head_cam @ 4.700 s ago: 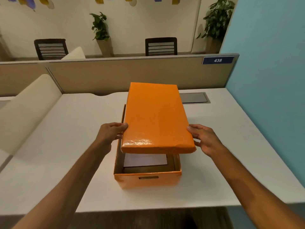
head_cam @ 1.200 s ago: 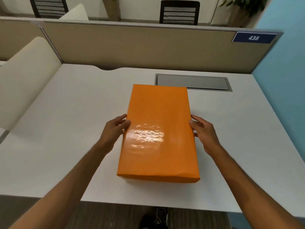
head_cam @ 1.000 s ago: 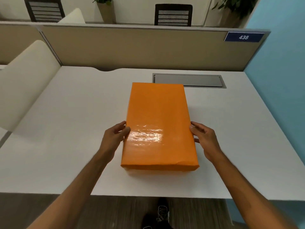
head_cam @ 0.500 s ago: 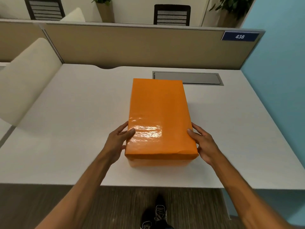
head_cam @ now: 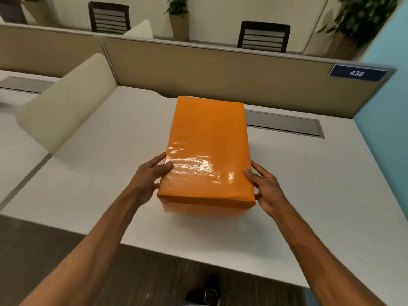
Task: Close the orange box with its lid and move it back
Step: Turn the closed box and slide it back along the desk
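Currently the orange box (head_cam: 204,209) stands on the white table (head_cam: 309,195), near the table's middle, with its long axis running away from the person toward the beige partition (head_cam: 220,69). The lid (head_cam: 208,149) is seated fully on the box and covers the whole top; only a narrow strip of the box's front wall shows beneath the lid's near edge. The lid surface is glossy orange, with bright wrinkled reflections across its near half and a small crease at the near right corner. The far right corner of the lid overlaps, in the head view, the left end of the grey cable tray cover (head_cam: 284,125) set into the table.

The left hand (head_cam: 150,175) is pressed against the left side of the box near the front end. Its thumb lies over the lid's top edge, and its fingers are spread against the side wall. The right hand (head_cam: 266,188) mirrors this on the right side: thumb tip on the lid's upper edge, fingers fanned along the side. Both hands clamp the box between them with the palms facing inward. Both forearms reach forward across the near table edge, nearly straight and converging on the box.

Whether the base rests on the table or is raised slightly cannot be determined.
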Demonstrator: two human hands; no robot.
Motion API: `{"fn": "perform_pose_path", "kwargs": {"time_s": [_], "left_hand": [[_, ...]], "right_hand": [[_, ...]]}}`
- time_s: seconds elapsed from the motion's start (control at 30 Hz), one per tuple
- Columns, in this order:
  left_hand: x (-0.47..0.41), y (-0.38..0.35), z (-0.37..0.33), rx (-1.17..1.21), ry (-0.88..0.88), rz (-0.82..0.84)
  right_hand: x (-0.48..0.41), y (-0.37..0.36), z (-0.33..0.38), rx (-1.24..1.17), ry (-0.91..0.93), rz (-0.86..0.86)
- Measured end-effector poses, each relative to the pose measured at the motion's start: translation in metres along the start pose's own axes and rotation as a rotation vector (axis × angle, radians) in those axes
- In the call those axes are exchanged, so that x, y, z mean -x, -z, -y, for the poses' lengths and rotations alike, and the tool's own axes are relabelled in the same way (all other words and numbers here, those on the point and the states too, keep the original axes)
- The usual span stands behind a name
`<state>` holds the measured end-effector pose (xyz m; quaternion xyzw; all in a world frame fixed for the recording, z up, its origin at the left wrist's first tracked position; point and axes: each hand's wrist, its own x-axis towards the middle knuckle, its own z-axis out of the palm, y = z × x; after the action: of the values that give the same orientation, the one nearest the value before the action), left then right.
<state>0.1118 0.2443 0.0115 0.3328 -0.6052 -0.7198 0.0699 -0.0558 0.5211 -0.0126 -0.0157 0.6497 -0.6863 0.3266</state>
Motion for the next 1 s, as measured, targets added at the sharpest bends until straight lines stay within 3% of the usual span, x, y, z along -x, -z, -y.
{"fn": "perform_pose_path", "kwargs": {"time_s": [0.47, 1.0], "left_hand": [[-0.012, 0.069, -0.027, 0.015, -0.032, -0.155], [-0.132, 0.240, -0.091, -0.056, -0.002, -0.131]], "right_hand": [[-0.056, -0.083, 0.026, 0.089, 0.008, 0.152], [-0.154, -0.263, 0.022, 0.046, -0.002, 0.097]]}}
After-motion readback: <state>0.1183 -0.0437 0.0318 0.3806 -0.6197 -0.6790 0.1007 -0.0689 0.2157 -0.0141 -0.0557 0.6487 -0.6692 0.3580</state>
